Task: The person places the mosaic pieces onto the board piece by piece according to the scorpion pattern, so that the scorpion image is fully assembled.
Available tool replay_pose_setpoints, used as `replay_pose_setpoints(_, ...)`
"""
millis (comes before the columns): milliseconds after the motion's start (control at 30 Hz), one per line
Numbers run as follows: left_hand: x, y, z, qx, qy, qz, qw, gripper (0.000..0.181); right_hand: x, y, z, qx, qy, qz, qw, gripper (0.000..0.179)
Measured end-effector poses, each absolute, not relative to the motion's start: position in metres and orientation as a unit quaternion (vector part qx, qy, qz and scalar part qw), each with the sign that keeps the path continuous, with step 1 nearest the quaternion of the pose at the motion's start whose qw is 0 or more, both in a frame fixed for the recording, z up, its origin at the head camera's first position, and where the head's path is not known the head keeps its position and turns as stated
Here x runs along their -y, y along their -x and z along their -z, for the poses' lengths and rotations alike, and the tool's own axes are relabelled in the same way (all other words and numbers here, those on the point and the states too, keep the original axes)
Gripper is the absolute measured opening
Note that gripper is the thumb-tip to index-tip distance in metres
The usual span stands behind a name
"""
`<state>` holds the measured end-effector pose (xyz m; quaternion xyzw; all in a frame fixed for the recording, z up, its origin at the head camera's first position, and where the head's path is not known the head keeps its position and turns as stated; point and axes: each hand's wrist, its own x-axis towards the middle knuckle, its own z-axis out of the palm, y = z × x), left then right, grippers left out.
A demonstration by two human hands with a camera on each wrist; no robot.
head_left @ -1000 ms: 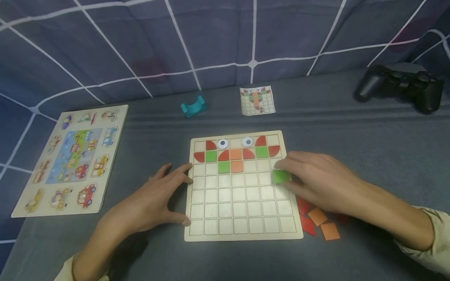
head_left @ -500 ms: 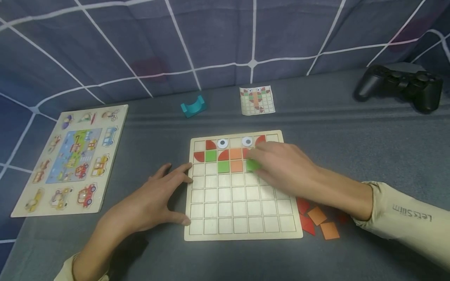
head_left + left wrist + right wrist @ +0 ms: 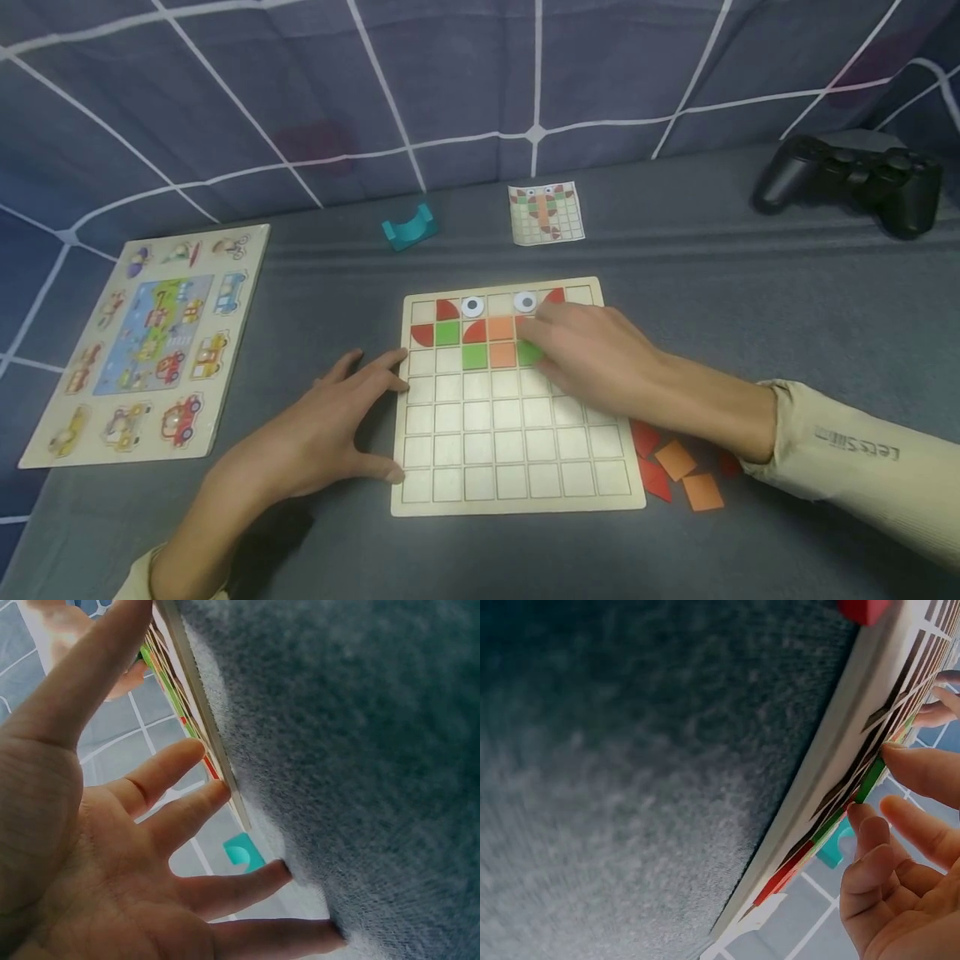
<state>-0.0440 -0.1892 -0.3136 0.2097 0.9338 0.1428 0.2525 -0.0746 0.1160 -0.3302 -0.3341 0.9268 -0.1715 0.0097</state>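
The right hand (image 3: 592, 354) pinches one green tile (image 3: 528, 354), an equal-sided square, its left edge along a line of the board (image 3: 510, 450), third row. The left hand (image 3: 318, 429), fingers spread, touches the left rim. Two eye discs (image 3: 472, 307) top the board; two orange tiles (image 3: 702, 492) lie right.

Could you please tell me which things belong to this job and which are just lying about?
Job in hand: pale wooden grid board; green square tile at right hand; loose orange square tiles; loose red tiles; probably small paper pattern card.

Apparently lying about: black game controller; teal curved piece; pale vehicle puzzle board.
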Motion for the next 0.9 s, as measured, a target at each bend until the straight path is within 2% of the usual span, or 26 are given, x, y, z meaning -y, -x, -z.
replay_pose_setpoints(267,0.1889,0.0436,0.3145,-0.934,-0.207,-0.144,0.254,0.083,-0.1176,0.0748,0.3315,-0.926,0.335,0.174,0.020,0.020)
replay_pose_setpoints(900,0.1886,0.0433,0.3152,-0.935,-0.209,-0.145,0.246,0.082,-0.1185,0.0751,0.3325,-0.913,0.360,0.190,0.002,0.018)
